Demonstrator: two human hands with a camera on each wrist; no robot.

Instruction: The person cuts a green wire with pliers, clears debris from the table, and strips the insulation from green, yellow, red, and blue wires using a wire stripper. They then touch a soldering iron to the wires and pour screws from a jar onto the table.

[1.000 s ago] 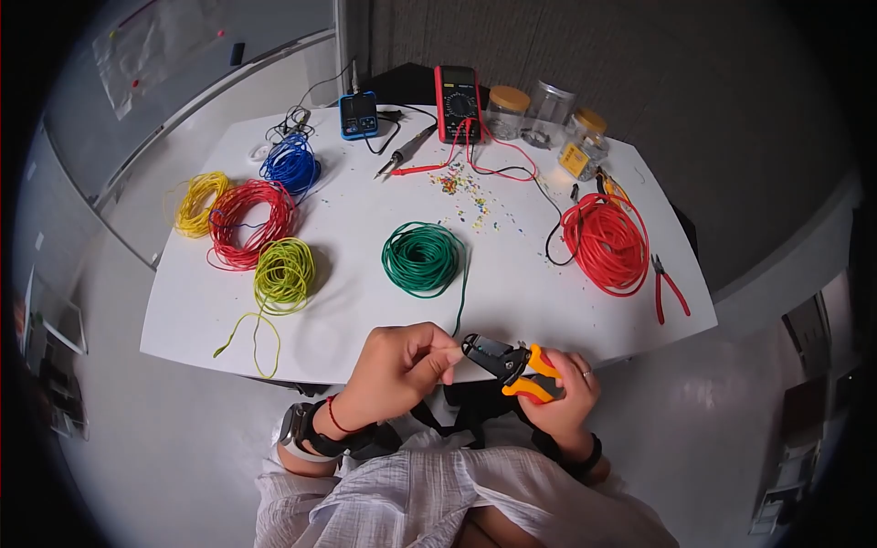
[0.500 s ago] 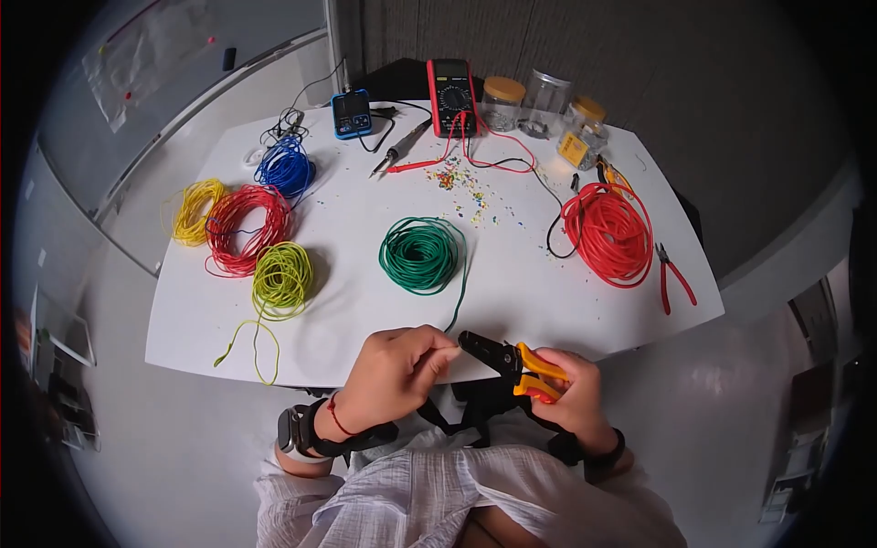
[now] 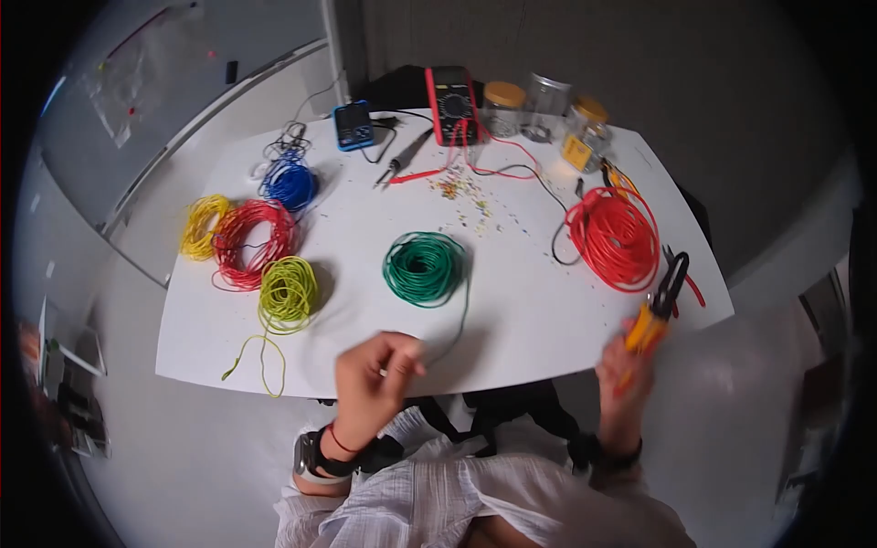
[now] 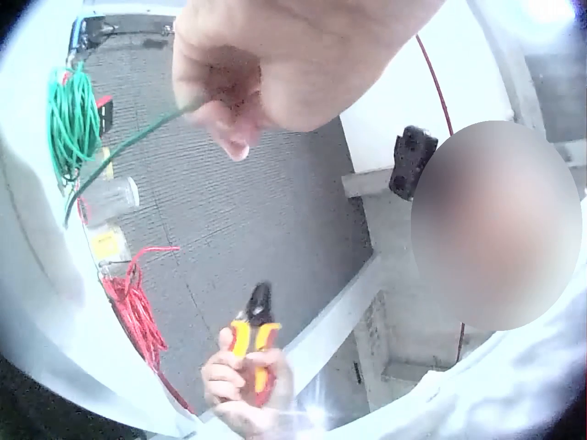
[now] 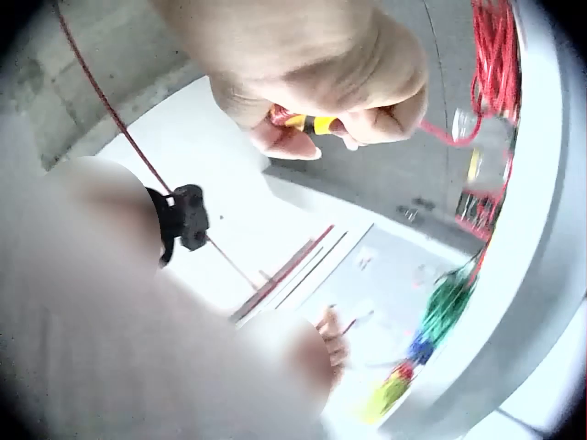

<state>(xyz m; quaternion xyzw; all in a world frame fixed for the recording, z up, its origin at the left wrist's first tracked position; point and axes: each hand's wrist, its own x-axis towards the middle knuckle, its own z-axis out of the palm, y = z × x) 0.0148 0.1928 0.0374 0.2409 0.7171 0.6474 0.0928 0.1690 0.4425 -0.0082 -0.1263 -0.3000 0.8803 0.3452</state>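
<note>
The green coil [image 3: 402,265] is sitting on the surface [image 3: 521,320], out past the left hand [image 3: 365,384] and a bit to its right, and the left hand is closer to it than the right hand [image 3: 626,374] is. One loose green wire [image 4: 138,140] is coming off the coil and running back toward the person, right into the left hand. That hand is not opening wide; its fingers are bending in and its thumb and fingertips are pinching the wire. The right hand is staying well apart from the green coil, over by the right side of the near edge. It is gripping the orange and yellow handles of the tool [image 3: 647,329], with its fingers curling round them. The tool is pointing its black end away from the person and leaning a bit to the right, near the big red coil [image 3: 621,219] and the red-handled cutters [image 3: 699,290]. The right hand is looking blurry.
</note>
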